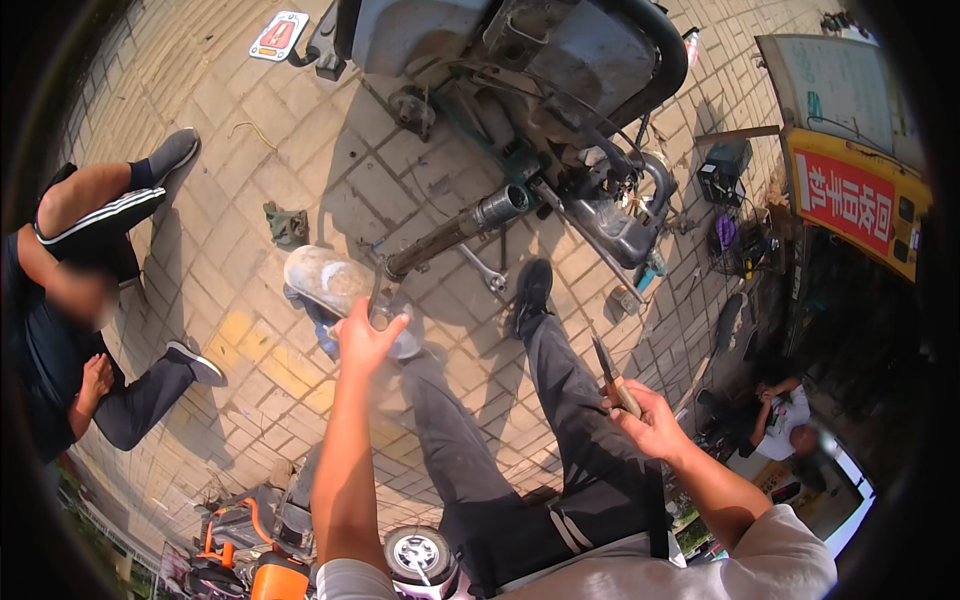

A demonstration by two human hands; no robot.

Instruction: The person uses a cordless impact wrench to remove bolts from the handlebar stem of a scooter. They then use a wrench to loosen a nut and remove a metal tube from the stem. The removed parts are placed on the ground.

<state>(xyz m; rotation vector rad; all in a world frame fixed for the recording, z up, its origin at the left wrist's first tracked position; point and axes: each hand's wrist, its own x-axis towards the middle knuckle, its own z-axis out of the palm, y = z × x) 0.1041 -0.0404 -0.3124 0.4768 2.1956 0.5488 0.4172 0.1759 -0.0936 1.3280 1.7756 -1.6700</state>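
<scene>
My right hand (648, 420) is closed around the light wooden handle of a knife (604, 362), whose dark, narrow blade points up and away from me. My left hand (366, 340) reaches forward with thumb and forefinger spread, at the near end of a dusty, pale mudguard (325, 278). Just beyond it lies the lower end of a dark, greasy metal tube (440, 243), which slants up to a tipped-over vehicle (520, 60). Whether the left fingertips touch the metal there cannot be made out.
A wrench (485, 270) lies on the paving beside my shoe (534, 290). A greenish cloth-like lump (286, 225) is left of the tube. Another person (70, 330) sits at the left. At the right stand a wire basket (735, 240) and a yellow cabinet with a red sign (845, 195).
</scene>
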